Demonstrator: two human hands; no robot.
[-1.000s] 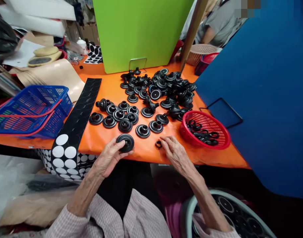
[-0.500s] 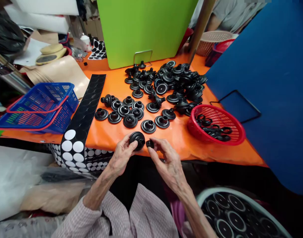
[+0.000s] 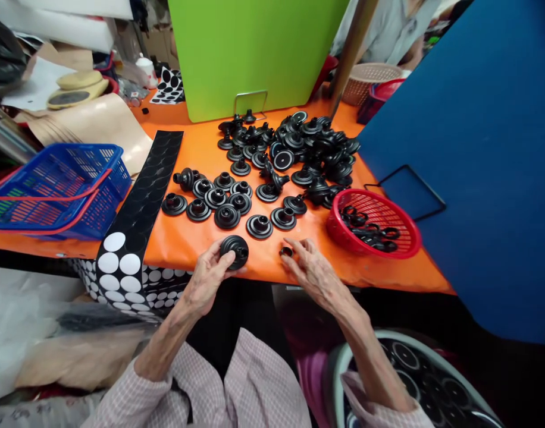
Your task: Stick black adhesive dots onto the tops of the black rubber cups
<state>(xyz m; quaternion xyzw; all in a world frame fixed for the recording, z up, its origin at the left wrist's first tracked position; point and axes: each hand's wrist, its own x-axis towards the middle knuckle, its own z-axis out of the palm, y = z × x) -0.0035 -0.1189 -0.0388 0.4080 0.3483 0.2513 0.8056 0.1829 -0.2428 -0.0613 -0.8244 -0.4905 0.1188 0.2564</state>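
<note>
Close to the table's front edge, my left hand grips a black stepped disc, thumb across its face. To the right, my right hand has a small black ring between its thumb and fingertips, apart from the disc. The index finger is raised a little. Just beyond my hands stand several similar black discs with raised hubs, the nearest being one disc. A larger heap of black discs lies farther back.
A red basket holding black rings stands at right. At left are a blue basket and a black strip with white circles. Green board and blue board rise behind. A tub of discs sits low right.
My right hand has moved right with the ring, away from the disc, and its fingers have spread somewhat. My left hand keeps the disc. The view has shifted slightly.
</note>
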